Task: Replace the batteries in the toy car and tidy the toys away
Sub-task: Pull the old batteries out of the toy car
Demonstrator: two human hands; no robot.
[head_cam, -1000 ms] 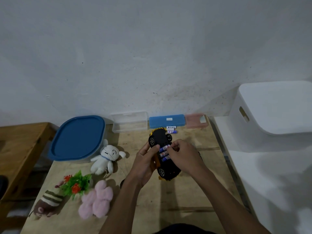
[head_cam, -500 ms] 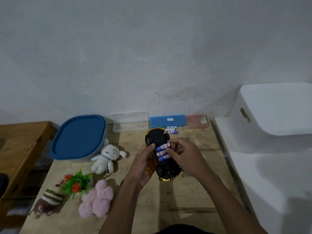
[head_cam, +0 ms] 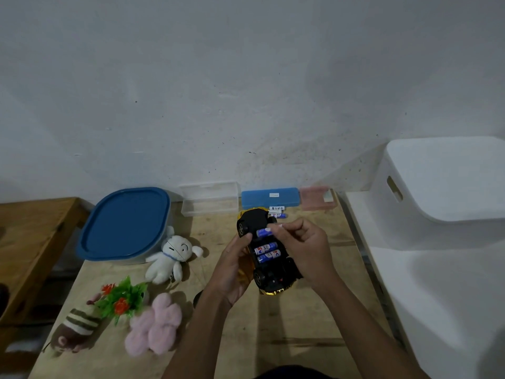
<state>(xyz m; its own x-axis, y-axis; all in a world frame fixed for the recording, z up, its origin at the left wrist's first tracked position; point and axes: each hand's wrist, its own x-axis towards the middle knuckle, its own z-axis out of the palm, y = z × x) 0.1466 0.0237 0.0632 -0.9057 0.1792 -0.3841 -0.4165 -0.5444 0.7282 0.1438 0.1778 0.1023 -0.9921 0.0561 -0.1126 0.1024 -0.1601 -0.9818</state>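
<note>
The toy car (head_cam: 257,221), gold with a black underside, is held upside down above the wooden table (head_cam: 287,324). My left hand (head_cam: 232,269) grips its left side. Two blue batteries (head_cam: 267,251) lie in the open battery bay. My right hand (head_cam: 303,247) pinches a third blue battery (head_cam: 263,232) at the bay's far end, lifted a little at one end. Loose batteries (head_cam: 277,212) lie on the table just beyond the car.
A blue-lidded tub (head_cam: 124,224), a clear box (head_cam: 210,199), a blue case (head_cam: 269,196) and a pink box (head_cam: 317,198) line the wall. A white plush (head_cam: 170,257), pink plush (head_cam: 154,324), brown striped plush (head_cam: 76,326) and plastic plant (head_cam: 121,298) lie left. A white bin (head_cam: 442,187) stands right.
The car has shifted slightly left and farther away in my left hand. My right hand has moved from the middle batteries up to the far one and now pinches it.
</note>
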